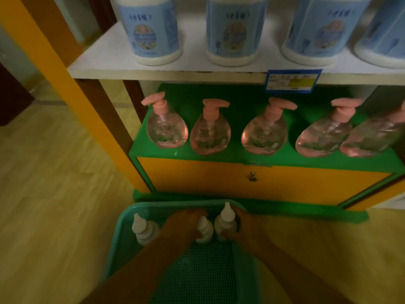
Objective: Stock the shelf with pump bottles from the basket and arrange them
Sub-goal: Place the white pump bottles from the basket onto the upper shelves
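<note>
1. Head view: L hand (185,223) grips a white bottle (204,230) in the teal basket (119,240); R hand (245,227) grips the white bottle beside it (225,220).
2. A third white bottle (142,229) stands at the basket's left wall.
3. Basket sits on the wood floor (54,194), in front of the green shelf (219,156).
4. Five pink pump bottles (210,132) in a row on that shelf; blue-label white bottles (153,29) on the white shelf (105,60) above.
</note>
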Motion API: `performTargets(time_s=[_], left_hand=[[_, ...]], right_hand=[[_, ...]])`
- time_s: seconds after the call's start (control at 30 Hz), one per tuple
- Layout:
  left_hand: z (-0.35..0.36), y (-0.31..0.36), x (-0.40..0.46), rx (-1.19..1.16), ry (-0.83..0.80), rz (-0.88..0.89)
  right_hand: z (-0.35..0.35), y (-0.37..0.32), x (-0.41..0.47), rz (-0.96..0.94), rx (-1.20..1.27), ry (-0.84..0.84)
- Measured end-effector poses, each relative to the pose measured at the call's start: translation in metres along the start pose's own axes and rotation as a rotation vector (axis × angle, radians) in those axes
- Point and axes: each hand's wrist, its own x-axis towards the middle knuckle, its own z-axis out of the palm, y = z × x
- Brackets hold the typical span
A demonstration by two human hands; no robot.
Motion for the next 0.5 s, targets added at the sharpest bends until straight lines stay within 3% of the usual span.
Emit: performTargets(time_s=[0.27, 0.5], left_hand=[[-0.004, -0.008, -0.008, -0.208, 0.081, 0.024], [-0.087, 0.014, -0.054, -0.606, 0.198, 0.119]], right_hand=[[-0.001, -0.008, -0.007, -0.081, -0.087, 0.083], [-0.062, -0.064, -0.039, -0.227, -0.024, 0.096]])
